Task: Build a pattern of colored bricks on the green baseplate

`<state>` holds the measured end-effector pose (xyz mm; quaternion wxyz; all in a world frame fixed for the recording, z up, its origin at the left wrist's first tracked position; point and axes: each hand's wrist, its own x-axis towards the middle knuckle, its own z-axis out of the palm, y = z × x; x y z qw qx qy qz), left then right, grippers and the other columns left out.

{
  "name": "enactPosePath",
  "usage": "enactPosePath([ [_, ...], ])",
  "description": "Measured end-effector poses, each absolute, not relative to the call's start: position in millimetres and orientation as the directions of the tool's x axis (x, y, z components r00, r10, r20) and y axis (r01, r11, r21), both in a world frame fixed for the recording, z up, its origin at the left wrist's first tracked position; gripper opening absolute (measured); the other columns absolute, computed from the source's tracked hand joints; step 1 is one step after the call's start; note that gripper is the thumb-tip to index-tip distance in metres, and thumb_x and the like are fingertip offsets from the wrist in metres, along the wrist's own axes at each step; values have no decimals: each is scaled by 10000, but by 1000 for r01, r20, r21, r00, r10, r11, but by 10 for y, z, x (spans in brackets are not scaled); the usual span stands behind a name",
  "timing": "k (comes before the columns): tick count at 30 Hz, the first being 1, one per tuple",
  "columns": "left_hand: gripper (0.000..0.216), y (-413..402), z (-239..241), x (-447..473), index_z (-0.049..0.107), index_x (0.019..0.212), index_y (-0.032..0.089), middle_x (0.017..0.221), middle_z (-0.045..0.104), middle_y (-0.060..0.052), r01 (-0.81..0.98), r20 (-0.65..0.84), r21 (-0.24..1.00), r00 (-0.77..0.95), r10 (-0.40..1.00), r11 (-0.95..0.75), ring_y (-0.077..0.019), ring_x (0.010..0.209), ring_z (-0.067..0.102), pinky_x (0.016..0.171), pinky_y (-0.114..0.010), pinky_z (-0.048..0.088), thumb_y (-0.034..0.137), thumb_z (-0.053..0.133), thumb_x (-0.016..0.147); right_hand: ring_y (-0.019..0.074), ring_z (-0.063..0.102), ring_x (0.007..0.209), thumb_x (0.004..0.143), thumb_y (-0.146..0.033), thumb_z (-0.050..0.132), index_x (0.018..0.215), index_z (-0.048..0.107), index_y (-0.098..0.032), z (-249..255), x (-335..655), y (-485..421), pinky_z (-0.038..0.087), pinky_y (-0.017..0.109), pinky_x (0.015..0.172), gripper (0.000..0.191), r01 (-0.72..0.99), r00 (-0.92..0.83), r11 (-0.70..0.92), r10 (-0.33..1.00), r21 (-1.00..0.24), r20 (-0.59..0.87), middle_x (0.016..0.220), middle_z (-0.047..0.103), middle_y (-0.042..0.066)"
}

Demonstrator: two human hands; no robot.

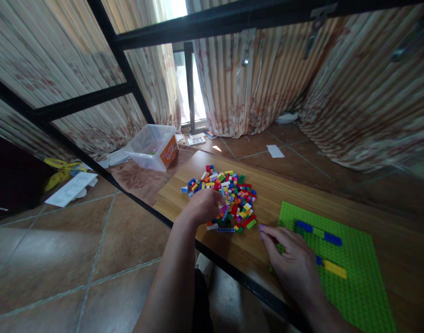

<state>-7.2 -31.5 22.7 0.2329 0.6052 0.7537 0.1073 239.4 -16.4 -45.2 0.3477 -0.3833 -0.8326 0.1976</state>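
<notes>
On the wooden bench, the pile of small bricks, judged light, stiff and best pinched by the sides, is dug into by the curled left hand, whose grip cannot be told, while the green baseplate is steadied by the flat, released right hand.

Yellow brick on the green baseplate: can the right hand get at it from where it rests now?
Probably yes. The right hand rests on the near-left edge of the green baseplate, and the yellow brick lies just beside it with nothing between them. Only low blue bricks sit farther back.
</notes>
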Motion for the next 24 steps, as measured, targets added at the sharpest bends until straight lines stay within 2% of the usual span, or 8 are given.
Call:
enactPosePath([
  [5,413,-285,196,-4,748,1023,267,821,700,-15,877,-224,405,-180,958,260,-189,782,631,704,-264,469,85,607,680,188,656,852,916,-304,533,927,688,-233,-449,2404,-160,454,344,791,171,509,-465,616,784,-601,411,898,727,30],
  [12,364,-243,186,54,748,993,272,823,695,-13,878,-222,400,-184,958,261,-195,792,637,741,-273,473,112,641,685,185,658,842,918,-308,524,910,686,-235,-432,2419,-160,457,341,784,177,524,-472,615,785,-589,401,886,727,28],
  [20,179,-243,172,58,724,844,220,837,681,-30,898,-195,373,-171,966,234,-206,792,625,687,-283,459,174,634,695,175,661,835,914,-303,535,935,694,-239,-413,2436,-153,458,331,787,173,522,-463,611,789,-595,405,895,730,19],
  [24,163,-247,190,66,707,834,209,833,678,-32,898,-206,361,-186,961,251,-204,796,621,661,-274,447,189,657,680,182,667,841,911,-307,533,929,697,-247,-416,2442,-149,460,334,792,176,521,-459,607,792,-600,403,898,734,22],
])
